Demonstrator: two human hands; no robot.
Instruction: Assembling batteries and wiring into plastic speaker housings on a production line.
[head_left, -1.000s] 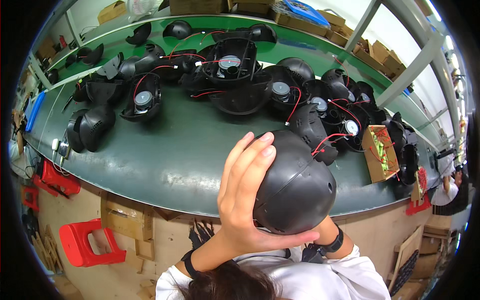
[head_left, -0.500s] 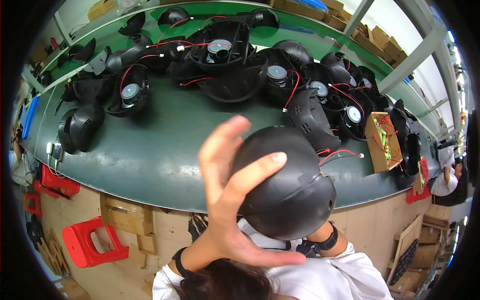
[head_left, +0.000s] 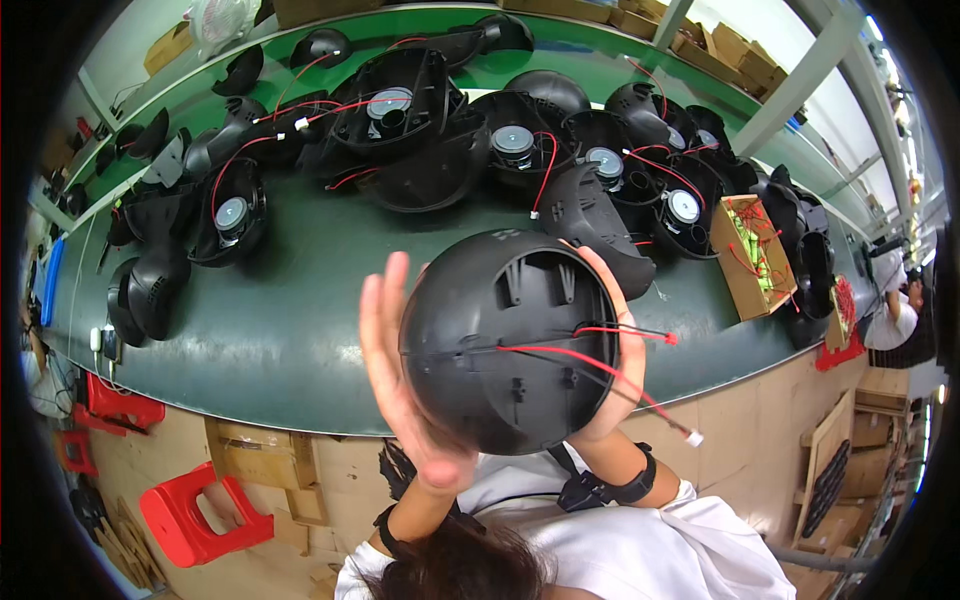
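Note:
A round black plastic speaker housing [head_left: 470, 330] is held up in front of me above the bench's near edge. A recessed flat face with slots and posts is toward me, and two red-and-black leads [head_left: 590, 368] with small plugs come out of it. My right hand [head_left: 622, 385] wraps the right side of the housing, its fingers partly hidden behind. My left hand [head_left: 395, 370] lies along the left side with fingers stretched out and thumb apart; it seems to touch the shell without gripping it.
On the green bench [head_left: 300, 340], several open black shells with round speaker drivers [head_left: 513, 143] lie along the far side. A cardboard box [head_left: 752, 255] of wired green parts stands at the right. Red stools [head_left: 200, 515] are on the floor at the left; a person sits far right.
The housing has turned, bringing its recessed face and leads toward me, and has shifted left. My left hand has moved from over its front to its left side. My right hand now shows.

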